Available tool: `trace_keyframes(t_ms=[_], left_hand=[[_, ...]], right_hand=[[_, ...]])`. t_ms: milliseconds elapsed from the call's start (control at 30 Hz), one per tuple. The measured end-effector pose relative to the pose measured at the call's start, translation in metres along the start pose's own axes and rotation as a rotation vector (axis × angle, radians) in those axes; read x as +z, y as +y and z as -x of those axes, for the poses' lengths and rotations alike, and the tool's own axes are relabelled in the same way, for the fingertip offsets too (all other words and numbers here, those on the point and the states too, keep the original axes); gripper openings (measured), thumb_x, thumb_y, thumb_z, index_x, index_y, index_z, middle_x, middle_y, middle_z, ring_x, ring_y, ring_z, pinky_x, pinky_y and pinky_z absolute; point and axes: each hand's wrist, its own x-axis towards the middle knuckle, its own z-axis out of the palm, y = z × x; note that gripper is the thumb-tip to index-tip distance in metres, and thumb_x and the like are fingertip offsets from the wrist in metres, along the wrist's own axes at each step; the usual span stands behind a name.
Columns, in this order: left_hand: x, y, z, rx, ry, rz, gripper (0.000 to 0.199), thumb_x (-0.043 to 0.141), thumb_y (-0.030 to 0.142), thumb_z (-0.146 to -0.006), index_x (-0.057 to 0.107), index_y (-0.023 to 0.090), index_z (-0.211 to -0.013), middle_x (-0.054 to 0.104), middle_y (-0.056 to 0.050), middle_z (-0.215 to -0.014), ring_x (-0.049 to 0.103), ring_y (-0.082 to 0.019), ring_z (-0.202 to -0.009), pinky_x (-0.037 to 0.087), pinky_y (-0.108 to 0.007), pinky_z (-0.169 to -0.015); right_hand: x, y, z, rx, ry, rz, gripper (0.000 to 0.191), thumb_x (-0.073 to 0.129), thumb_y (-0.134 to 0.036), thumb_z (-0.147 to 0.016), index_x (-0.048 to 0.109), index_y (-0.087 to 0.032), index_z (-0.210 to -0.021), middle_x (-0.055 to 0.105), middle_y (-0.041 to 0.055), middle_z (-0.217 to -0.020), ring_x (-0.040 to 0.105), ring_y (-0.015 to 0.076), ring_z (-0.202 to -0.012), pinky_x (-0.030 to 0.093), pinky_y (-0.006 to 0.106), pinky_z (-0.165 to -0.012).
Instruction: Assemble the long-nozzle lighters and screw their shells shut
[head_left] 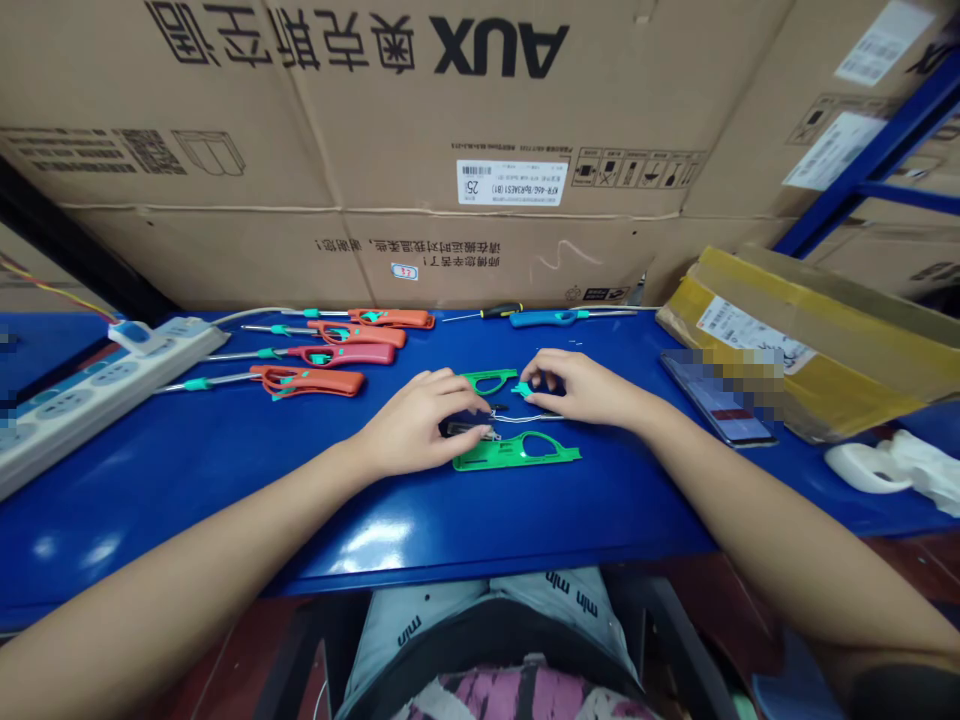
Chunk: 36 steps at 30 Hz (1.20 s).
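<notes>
- In the head view, the left hand [427, 425] curves over the left end of a green shell half [510, 456] lying on the blue table [360, 510]; whether its fingers grip anything I cannot tell.
- The right hand [574, 385] pinches a small teal piece [523, 389] between thumb and fingers.
- A second green shell half [507, 374] lies beyond the first, with thin white wires [517, 419] between them.
- Four orange-red lighters [315, 381] lie to the left, near a power strip [97, 385].
- A screwdriver [501, 311] and blue lighter [544, 319] lie behind the hands; a phone [712, 395] lies right.
</notes>
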Motion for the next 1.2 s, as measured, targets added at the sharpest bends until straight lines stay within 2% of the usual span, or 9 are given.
trace_keyframes(t_ms=[133, 233, 367, 500, 667, 800, 933, 1100, 1200], left_hand=[[0.008, 0.001, -0.003, -0.091, 0.182, 0.115, 0.025, 0.06, 0.035, -0.097, 0.071, 0.019, -0.113, 0.074, -0.007, -0.103, 0.064, -0.022, -0.097, 0.049, -0.037, -0.09], [0.013, 0.005, -0.005, -0.173, 0.256, 0.196, 0.025, 0.063, 0.038, -0.096, 0.074, 0.018, -0.107, 0.076, -0.006, -0.098, 0.065, -0.02, -0.09, 0.051, -0.034, -0.084], [0.016, 0.012, -0.006, -0.237, 0.237, 0.273, 0.027, 0.059, 0.04, -0.098, 0.076, 0.02, -0.091, 0.077, -0.002, -0.086, 0.065, -0.018, -0.078, 0.05, -0.033, -0.078], [0.017, 0.012, -0.006, -0.245, 0.205, 0.329, 0.029, 0.057, 0.04, -0.099, 0.075, 0.021, -0.086, 0.077, -0.001, -0.083, 0.065, -0.018, -0.078, 0.049, -0.034, -0.078], [0.016, 0.006, -0.006, -0.096, 0.178, 0.248, 0.023, 0.059, 0.034, -0.099, 0.075, 0.02, -0.092, 0.077, -0.003, -0.089, 0.065, -0.019, -0.084, 0.047, -0.036, -0.084], [0.012, 0.005, -0.005, -0.013, 0.111, 0.142, 0.023, 0.058, 0.033, -0.101, 0.075, 0.019, -0.096, 0.075, -0.005, -0.093, 0.061, -0.019, -0.086, 0.045, -0.036, -0.083], [0.012, 0.008, -0.004, 0.02, 0.06, 0.074, 0.025, 0.056, 0.035, -0.102, 0.075, 0.021, -0.098, 0.074, -0.005, -0.096, 0.059, -0.02, -0.09, 0.043, -0.037, -0.085], [0.016, 0.012, -0.005, -0.019, 0.116, 0.168, 0.023, 0.057, 0.031, -0.101, 0.076, 0.019, -0.092, 0.073, -0.004, -0.09, 0.06, -0.018, -0.083, 0.045, -0.034, -0.081], [0.017, 0.013, -0.005, -0.049, 0.151, 0.188, 0.021, 0.061, 0.032, -0.099, 0.075, 0.019, -0.092, 0.072, -0.004, -0.089, 0.061, -0.018, -0.082, 0.045, -0.035, -0.081]], right_hand=[[0.003, -0.02, 0.002, -0.098, 0.131, -0.012, 0.017, 0.066, -0.026, -0.09, 0.065, -0.019, -0.106, 0.064, 0.0063, -0.103, 0.059, 0.0159, -0.083, 0.049, 0.029, -0.077], [0.006, -0.035, 0.004, -0.181, 0.165, -0.008, 0.019, 0.063, -0.026, -0.093, 0.064, -0.02, -0.111, 0.065, 0.0071, -0.106, 0.061, 0.0167, -0.088, 0.05, 0.029, -0.079], [0.01, -0.045, 0.003, -0.262, 0.146, 0.081, 0.018, 0.058, -0.028, -0.097, 0.064, -0.021, -0.112, 0.067, 0.0094, -0.11, 0.063, 0.0208, -0.097, 0.05, 0.033, -0.083], [0.009, -0.045, 0.004, -0.247, 0.123, 0.043, 0.018, 0.06, -0.029, -0.096, 0.064, -0.022, -0.112, 0.068, 0.0085, -0.109, 0.064, 0.021, -0.097, 0.05, 0.034, -0.084], [0.003, -0.042, 0.005, -0.182, 0.061, -0.159, 0.027, 0.066, -0.031, -0.092, 0.066, -0.021, -0.117, 0.067, 0.0076, -0.109, 0.062, 0.0169, -0.087, 0.052, 0.032, -0.081], [-0.001, -0.041, 0.005, -0.159, -0.071, -0.177, 0.02, 0.068, -0.029, -0.09, 0.07, -0.018, -0.107, 0.07, 0.0071, -0.103, 0.063, 0.0174, -0.088, 0.051, 0.032, -0.081], [-0.002, -0.04, 0.006, -0.149, -0.112, -0.129, 0.018, 0.069, -0.029, -0.089, 0.071, -0.017, -0.103, 0.072, 0.0062, -0.098, 0.063, 0.0167, -0.083, 0.05, 0.03, -0.077], [-0.001, -0.042, 0.007, -0.185, -0.124, -0.051, 0.023, 0.067, -0.025, -0.088, 0.071, -0.018, -0.109, 0.073, 0.0063, -0.101, 0.065, 0.0169, -0.084, 0.048, 0.028, -0.075], [-0.004, -0.043, 0.007, -0.171, -0.122, -0.049, 0.022, 0.066, -0.025, -0.089, 0.072, -0.017, -0.109, 0.073, 0.0051, -0.093, 0.063, 0.0154, -0.077, 0.047, 0.027, -0.071]])
